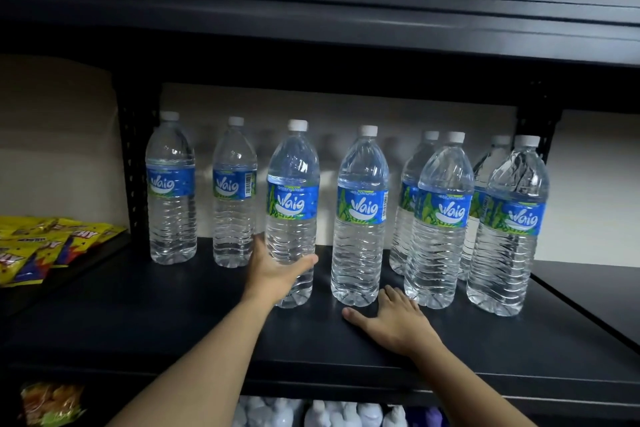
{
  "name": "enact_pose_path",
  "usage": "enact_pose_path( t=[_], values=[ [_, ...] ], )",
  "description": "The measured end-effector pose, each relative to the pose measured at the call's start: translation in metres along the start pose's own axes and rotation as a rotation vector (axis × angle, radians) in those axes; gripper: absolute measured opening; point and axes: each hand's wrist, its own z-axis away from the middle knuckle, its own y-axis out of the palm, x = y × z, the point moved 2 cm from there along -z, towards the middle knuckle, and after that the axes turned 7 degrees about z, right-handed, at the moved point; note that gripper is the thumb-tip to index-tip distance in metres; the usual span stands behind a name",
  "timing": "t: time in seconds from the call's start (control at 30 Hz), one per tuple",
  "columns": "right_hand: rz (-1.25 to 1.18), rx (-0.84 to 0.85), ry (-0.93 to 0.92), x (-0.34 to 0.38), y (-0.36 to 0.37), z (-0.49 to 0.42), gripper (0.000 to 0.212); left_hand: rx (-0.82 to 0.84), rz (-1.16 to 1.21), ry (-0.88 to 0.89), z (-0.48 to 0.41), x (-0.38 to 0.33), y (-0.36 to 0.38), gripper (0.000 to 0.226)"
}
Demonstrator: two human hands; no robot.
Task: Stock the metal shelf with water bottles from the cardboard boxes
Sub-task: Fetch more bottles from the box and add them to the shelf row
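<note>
Several clear water bottles with blue labels and white caps stand on the dark metal shelf (pixel 173 315). My left hand (pixel 273 270) is wrapped around the lower part of the third bottle from the left (pixel 292 198), which stands upright on the shelf. My right hand (pixel 391 319) lies flat on the shelf, fingers spread, just in front of the fourth bottle (pixel 360 215) and apart from it. Two bottles (pixel 171 191) stand further back at the left. On the right, two pairs of bottles (pixel 443 218) stand one behind the other. No cardboard box is in view.
Yellow snack packets (pixel 45 246) lie on a neighbouring shelf at the left. The upper shelf board (pixel 311 21) hangs low over the bottle caps. Black uprights (pixel 135 156) frame the bay. White containers (pixel 311 412) sit on the level below, and a snack bag (pixel 52 402) sits lower left.
</note>
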Motion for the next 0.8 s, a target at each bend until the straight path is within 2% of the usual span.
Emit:
enact_pose_path(
  t=[0.2, 0.5, 0.63, 0.73, 0.8],
  values=[
    [-0.014, -0.007, 0.006, 0.0, 0.0, 0.0, 0.148, 0.026, 0.035, -0.034, 0.004, 0.017, -0.002, 0.07],
    [-0.022, -0.039, 0.011, -0.001, 0.003, -0.004, 0.146, 0.115, -0.012, -0.09, 0.007, 0.016, 0.002, 0.077],
    [-0.032, -0.039, 0.011, -0.001, 0.001, -0.002, 0.145, 0.066, -0.045, -0.088, 0.003, 0.02, -0.001, 0.073],
    [-0.036, -0.033, 0.008, 0.0, -0.001, 0.001, 0.142, 0.048, -0.056, -0.057, 0.006, 0.018, -0.004, 0.088],
    [-0.036, -0.038, 0.005, 0.0, -0.001, 0.001, 0.138, 0.044, -0.044, -0.043, 0.007, 0.018, -0.003, 0.089]
  ],
)
